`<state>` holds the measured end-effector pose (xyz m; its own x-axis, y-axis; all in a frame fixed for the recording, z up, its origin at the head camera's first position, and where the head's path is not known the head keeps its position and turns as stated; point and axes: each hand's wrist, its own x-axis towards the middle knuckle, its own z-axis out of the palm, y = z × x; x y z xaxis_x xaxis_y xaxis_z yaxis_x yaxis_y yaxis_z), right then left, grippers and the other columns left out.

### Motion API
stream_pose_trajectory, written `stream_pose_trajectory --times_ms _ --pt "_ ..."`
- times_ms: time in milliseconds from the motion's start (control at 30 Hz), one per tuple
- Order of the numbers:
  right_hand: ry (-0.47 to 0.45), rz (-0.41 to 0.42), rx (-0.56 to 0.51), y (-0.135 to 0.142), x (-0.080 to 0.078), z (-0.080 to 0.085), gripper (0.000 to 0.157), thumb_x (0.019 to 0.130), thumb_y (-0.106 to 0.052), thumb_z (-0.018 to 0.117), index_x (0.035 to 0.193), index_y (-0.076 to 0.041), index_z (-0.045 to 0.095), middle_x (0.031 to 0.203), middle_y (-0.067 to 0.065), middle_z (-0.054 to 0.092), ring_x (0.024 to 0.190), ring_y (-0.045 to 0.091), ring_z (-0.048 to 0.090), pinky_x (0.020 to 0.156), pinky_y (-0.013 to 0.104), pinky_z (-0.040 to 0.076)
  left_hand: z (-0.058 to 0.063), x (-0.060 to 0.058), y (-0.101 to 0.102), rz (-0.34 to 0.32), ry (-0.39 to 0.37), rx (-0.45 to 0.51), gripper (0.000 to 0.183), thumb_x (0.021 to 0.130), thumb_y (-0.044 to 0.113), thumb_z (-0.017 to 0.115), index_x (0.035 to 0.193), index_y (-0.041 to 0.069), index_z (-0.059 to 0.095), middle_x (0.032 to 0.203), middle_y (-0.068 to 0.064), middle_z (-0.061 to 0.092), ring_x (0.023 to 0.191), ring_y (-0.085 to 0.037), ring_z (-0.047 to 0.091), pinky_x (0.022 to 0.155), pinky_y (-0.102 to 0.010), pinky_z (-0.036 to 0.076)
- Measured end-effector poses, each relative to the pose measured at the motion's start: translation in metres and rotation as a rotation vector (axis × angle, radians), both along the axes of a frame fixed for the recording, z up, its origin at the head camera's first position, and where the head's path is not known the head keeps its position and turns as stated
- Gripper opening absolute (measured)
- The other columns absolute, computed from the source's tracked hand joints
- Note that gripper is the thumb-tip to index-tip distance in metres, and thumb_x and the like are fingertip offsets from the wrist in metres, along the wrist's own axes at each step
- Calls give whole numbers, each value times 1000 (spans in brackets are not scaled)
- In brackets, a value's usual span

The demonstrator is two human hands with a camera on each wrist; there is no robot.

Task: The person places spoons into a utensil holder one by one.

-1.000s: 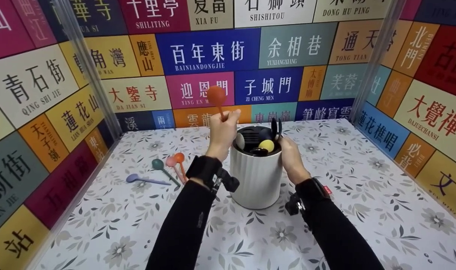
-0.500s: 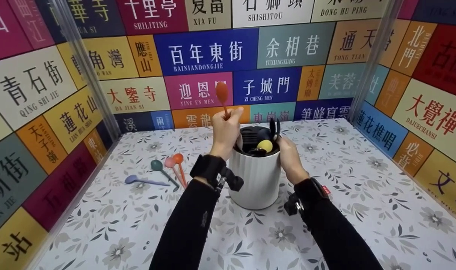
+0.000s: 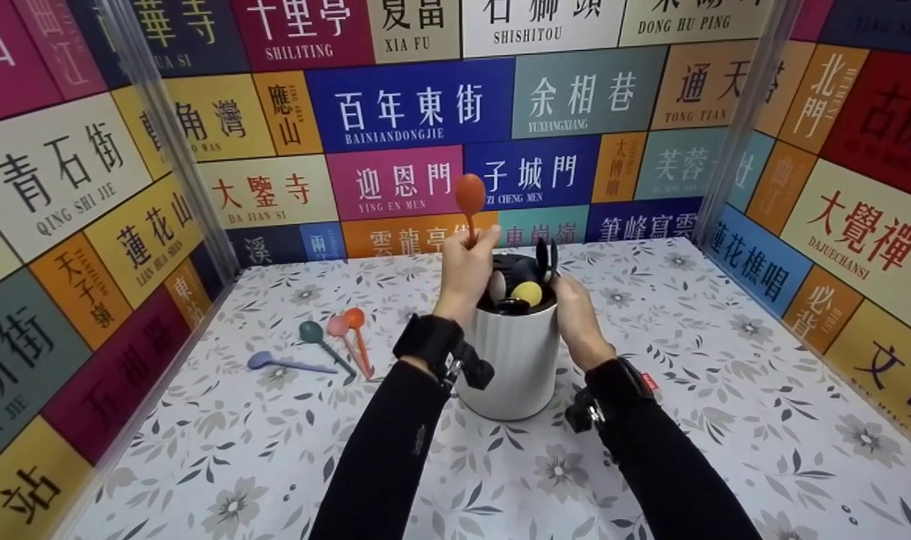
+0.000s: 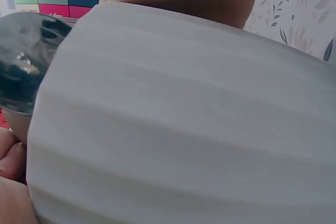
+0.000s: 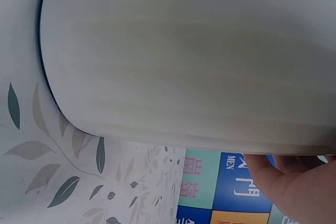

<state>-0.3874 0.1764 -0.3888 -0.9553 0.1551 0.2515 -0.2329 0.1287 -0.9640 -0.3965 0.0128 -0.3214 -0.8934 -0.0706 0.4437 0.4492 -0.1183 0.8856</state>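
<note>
My left hand [image 3: 467,274] grips an orange-red spoon [image 3: 470,195] by its handle, its round bowl pointing up. The hand is right at the left rim of a white fluted utensil holder [image 3: 515,367]; the handle's lower end is hidden. On the opposite side my right hand [image 3: 579,319] holds the holder near its rim, the fingers partly behind it. Inside stand a yellow utensil head [image 3: 528,293], a beige one [image 3: 497,286] and dark utensils [image 3: 542,256]. In the left wrist view, a glossy dark utensil head [image 4: 23,61] juts past the rim.
Left of the holder, several spoons lie on the floral tabletop [image 3: 230,450]: a purple one [image 3: 260,361], a green one [image 3: 311,331], a pink one [image 3: 338,325] and an orange one [image 3: 355,318]. Walls covered in colourful signs [image 3: 410,109] enclose the back and sides.
My left hand has moved right with the orange-red spoon, up to the holder's rim. The beige utensil head now shows further right. My right hand stays on the holder.
</note>
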Motion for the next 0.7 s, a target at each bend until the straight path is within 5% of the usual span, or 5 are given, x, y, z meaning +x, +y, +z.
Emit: stream_pose_trajectory --times_ms 233,400,500,700 --pt "2 -22 35 2 0 -1 34 108 -28 43 108 -4 67 119 11 64 111 19 54 102 32 39 1 1 4 -26 -42 -6 48 103 9 63 59 16 44 51 6 36 47 -7 35 51 -22 28" --pt "-6 -27 29 2 1 -1 34 109 -28 43 110 -3 67 120 12 64 112 19 54 102 31 39 4 3 8 44 -75 -60 17 100 11 66 86 2 66 69 1 52 67 -12 49 70 -24 41" --pt "6 -31 22 2 0 0 34 109 -27 44 110 -3 68 121 13 65 112 19 54 102 31 39 6 3 9 59 -88 -103 18 100 13 68 103 -5 70 82 -4 60 80 -15 53 82 -27 43" --pt "1 -10 4 1 1 2 33 110 -28 43 107 -5 66 120 12 64 111 18 54 102 31 39 6 3 8 33 -86 -134 16 98 15 71 98 0 70 81 -3 63 78 -14 55 80 -27 44"
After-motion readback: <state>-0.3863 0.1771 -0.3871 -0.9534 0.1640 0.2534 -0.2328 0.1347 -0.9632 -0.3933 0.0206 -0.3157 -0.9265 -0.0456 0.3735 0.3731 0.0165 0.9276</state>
